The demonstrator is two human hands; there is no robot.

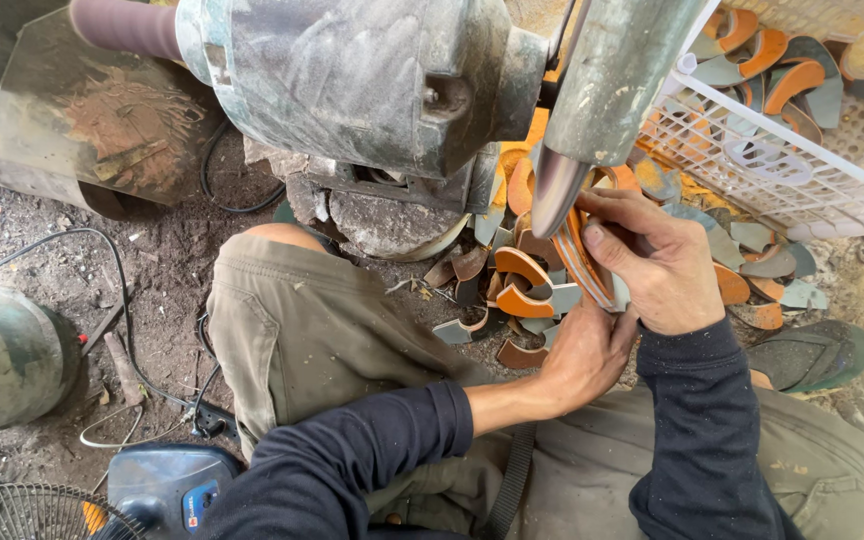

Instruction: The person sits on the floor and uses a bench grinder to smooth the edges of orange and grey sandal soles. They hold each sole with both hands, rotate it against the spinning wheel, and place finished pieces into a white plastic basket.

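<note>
My right hand (657,262) grips a stack of curved orange and grey pieces (584,262) and holds it against the lower tip of a grey metal sanding drum (564,180). Just below, my left hand (584,352) supports the same stack from underneath. Both arms wear dark blue sleeves. The drum belongs to a large worn grey-green motor (352,75) above my knees. A pile of similar horseshoe-shaped pieces (517,285) lies on the ground right beneath the hands.
A white plastic basket (802,180) with more curved pieces stands at the upper right. Black cables (122,300) run across the dirt floor at left. A fan (32,512) and a blue base (167,485) sit at the bottom left. A green shoe (817,352) is at right.
</note>
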